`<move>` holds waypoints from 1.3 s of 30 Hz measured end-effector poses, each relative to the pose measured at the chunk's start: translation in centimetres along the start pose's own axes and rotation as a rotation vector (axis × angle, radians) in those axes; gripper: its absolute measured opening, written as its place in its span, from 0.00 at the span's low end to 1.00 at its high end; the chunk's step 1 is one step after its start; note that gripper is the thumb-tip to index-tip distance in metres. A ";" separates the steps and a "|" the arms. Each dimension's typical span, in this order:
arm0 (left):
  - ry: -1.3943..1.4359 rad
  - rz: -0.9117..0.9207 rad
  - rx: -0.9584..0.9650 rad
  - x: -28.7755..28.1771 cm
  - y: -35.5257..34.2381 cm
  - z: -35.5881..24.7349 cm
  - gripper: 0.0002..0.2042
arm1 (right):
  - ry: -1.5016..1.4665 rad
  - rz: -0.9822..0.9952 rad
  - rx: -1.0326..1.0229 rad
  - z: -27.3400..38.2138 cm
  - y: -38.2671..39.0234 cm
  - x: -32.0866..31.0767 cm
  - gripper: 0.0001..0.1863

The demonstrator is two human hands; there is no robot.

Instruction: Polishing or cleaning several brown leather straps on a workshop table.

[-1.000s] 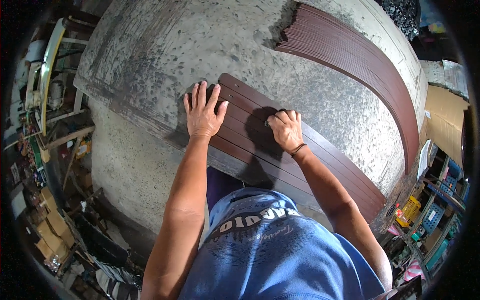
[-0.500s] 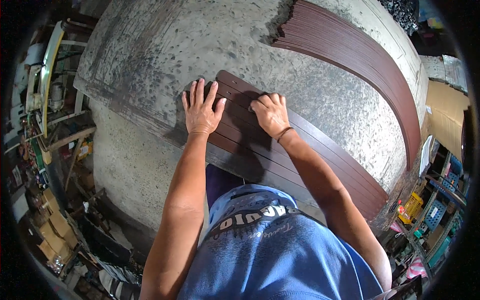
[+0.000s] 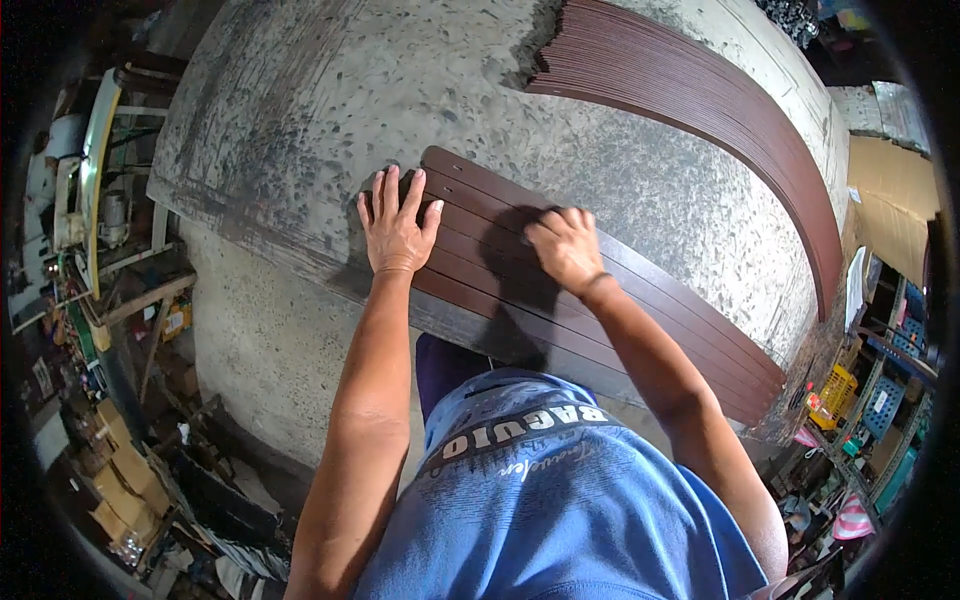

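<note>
Several long, flat brown slats (image 3: pixel 640 300) lie side by side across the worktable in front of me. At the left end of the far slat there are a rounded corner and small slots. My left hand (image 3: pixel 398 235) rests flat near the left ends, fingers spread, partly over the slats. Over the slats, right of it, my right hand (image 3: pixel 568 248) is closed with its fingers curled down. A small edge of something may show at its fingertips, but I cannot make out what it is. The hand's dark shadow falls on the slats.
A thick stack of brown slats (image 3: pixel 700 110) spans the far right of the worn grey table (image 3: pixel 330 110). Right of the table stand cardboard (image 3: pixel 885 205), a yellow crate (image 3: pixel 832 395) and a blue basket (image 3: pixel 880 405). A wooden-framed rack (image 3: pixel 150 290) stands at the left.
My right hand has slid right along the slats, still closed. The left hand stays flat at the left ends. The whole view has shifted slightly.
</note>
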State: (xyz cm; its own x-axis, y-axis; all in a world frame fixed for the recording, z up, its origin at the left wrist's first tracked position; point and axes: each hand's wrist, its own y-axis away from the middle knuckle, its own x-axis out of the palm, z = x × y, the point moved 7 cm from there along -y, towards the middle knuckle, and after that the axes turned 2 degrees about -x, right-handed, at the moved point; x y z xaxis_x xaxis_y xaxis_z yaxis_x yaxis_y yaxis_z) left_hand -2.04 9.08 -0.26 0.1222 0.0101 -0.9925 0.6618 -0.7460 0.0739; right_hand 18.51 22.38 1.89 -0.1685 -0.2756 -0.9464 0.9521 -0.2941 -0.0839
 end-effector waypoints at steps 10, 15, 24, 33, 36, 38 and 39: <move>-0.009 -0.013 -0.001 -0.1 -0.2 0.4 0.27 | -0.182 -0.302 0.860 -10.1 22.6 -8.7 0.05; 0.175 -0.122 0.012 -0.7 -0.2 1.1 0.27 | -0.334 -0.422 0.994 -7.1 29.0 -8.0 0.06; 0.783 -0.415 0.258 -5.9 0.2 -7.8 0.12 | -0.276 -0.694 1.168 1.6 42.8 -8.4 0.05; 0.288 0.157 1.000 3.8 11.9 -24.2 0.34 | -0.302 -0.758 1.242 6.7 41.0 -9.4 0.05; 0.382 -0.082 0.847 0.7 5.2 -16.9 0.31 | -0.266 -0.757 1.318 7.9 42.0 -10.3 0.06; 0.405 -0.287 0.698 -4.1 -0.4 -10.4 0.26 | -0.228 -0.791 1.356 8.6 44.9 -10.1 0.06; 0.275 -0.236 0.546 -5.7 -3.2 -7.2 0.26 | -0.310 -0.885 1.377 9.0 46.4 -9.6 0.06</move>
State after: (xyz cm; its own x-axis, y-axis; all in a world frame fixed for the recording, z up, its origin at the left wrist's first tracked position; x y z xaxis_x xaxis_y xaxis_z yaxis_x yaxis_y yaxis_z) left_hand 0.49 16.17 5.83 0.2522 0.3304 -0.9095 0.2324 -0.9331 -0.2745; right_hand 61.99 3.12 9.90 -0.6985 0.2954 -0.6518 -0.3530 -0.9345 -0.0453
